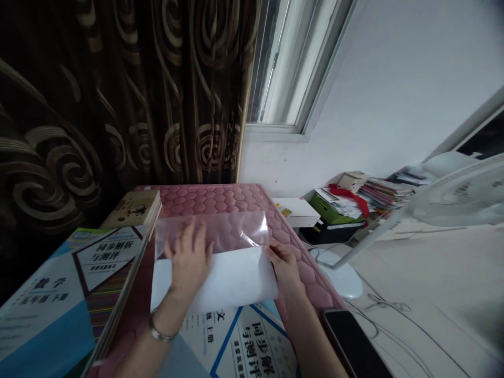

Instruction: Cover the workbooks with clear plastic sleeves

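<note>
Right hand (284,265) pinches a smooth white sheet (236,278), left hand (190,265) splayed over glossy film (234,231).

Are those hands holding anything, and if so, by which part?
The right hand pinches the white sheet by its right edge, near the upper corner, beside the clear film. The left hand lies spread across both without visibly gripping either.

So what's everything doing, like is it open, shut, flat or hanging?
Front book: closed, partly hidden
White sheet: spread out, over the front book
Plastic sheet: see-through, spread out
Left books: closed, stacked
Phone: flat, screen dark
Curtain: hanging in folds
Fan: standing; can't tell if spinning
Left grip: fingers spread over the plastic sheet
Right grip: pinching the white sheet's right edge
</note>
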A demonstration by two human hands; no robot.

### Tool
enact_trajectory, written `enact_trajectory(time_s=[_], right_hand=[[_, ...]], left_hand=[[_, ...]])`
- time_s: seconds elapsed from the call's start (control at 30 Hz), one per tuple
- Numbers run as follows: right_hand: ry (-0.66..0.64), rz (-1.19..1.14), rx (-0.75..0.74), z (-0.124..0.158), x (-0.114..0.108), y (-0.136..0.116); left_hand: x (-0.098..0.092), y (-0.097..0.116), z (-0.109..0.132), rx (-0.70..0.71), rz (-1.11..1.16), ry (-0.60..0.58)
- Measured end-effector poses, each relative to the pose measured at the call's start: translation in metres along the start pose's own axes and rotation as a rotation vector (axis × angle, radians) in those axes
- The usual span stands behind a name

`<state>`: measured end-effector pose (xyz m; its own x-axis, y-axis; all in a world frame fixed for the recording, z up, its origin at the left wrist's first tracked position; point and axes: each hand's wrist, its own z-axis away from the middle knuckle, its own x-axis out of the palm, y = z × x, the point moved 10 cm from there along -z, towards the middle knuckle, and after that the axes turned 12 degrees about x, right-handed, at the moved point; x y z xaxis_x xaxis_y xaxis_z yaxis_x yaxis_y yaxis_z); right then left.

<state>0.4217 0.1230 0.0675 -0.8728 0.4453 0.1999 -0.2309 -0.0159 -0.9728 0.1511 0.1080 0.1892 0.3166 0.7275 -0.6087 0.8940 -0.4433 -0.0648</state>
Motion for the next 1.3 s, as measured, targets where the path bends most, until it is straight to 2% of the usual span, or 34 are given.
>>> enact_trajectory(time_s=[0.1,0.17,0.23,0.33,0.57,0.83,1.1,1.2,1.3], right_hand=[[-0.013,-0.022,0.01,-0.001,0.0,0.001],[-0.026,-0.03,0.01,-0.001,0.001,0.001],[-0.028,-0.028,0.0,-0.001,0.001,0.0],[-0.017,-0.025,-0.023,-0.001,0.001,-0.002],[-0.089,0.097,-0.062,-0.001,0.007,-0.01],[-0.025,0.196,-0.138,0.008,0.003,-0.023],[-0.106,0.175,-0.081,0.007,0.012,-0.017],[-0.111,0.184,-0.095,0.008,0.011,-0.019],[-0.088,0.187,-0.109,0.008,0.008,-0.021]], left_hand=[[0.019,0.053,-0.015,0.277,0.064,-0.019],[0.032,0.076,-0.021,0.367,0.115,-0.03],[0.043,0.09,-0.026,0.407,0.155,-0.038],[0.047,0.1,-0.028,0.45,0.179,-0.011],[0.044,0.098,-0.019,0.496,0.219,0.011],[0.04,0.101,-0.018,0.487,0.251,0.011],[0.036,0.104,-0.015,0.557,0.248,-0.028],[0.031,0.096,-0.016,0.481,0.306,-0.065],[0.027,0.065,-0.014,0.258,0.326,-0.136]])
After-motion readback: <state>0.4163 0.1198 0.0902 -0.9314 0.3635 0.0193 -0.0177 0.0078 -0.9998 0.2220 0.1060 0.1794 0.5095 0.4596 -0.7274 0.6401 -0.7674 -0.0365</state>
